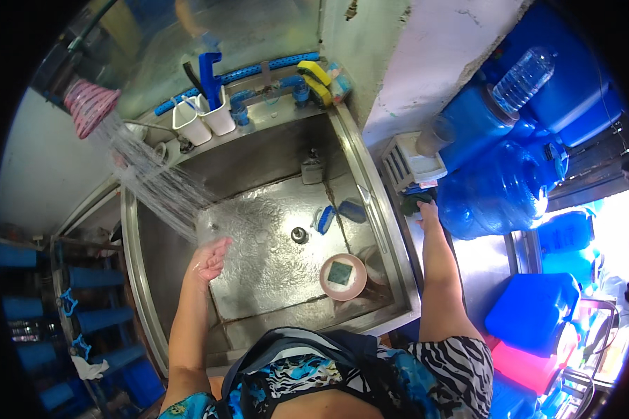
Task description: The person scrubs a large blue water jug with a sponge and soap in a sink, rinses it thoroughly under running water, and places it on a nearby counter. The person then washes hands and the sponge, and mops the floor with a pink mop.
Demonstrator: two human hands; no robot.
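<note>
Water pours from a tap wrapped in pink cloth (91, 105) into the steel sink (262, 304). My left hand (212, 260) is in the sink under the stream, its fingers curled. A clear, rounded shape (211, 226) shows at its fingertips, blurred by the splashing. Stretched out past the sink's right side, my right hand (427, 211) has its fingers closed on a dark green, soft-looking thing (412, 202) beside a white plastic rack (405, 164). A pink bowl (326, 285) with a green-and-white sponge (340, 274) in it stands in the sink's near right part.
A blue brush (323, 219), a dark blue brush (353, 211) and a drain fitting (299, 235) lie on the sink floor. White holders (192, 126) and yellow sponges (316, 80) line the back ledge. Large blue water jugs (493, 188) crowd the right; a shelf rack (98, 293) stands left.
</note>
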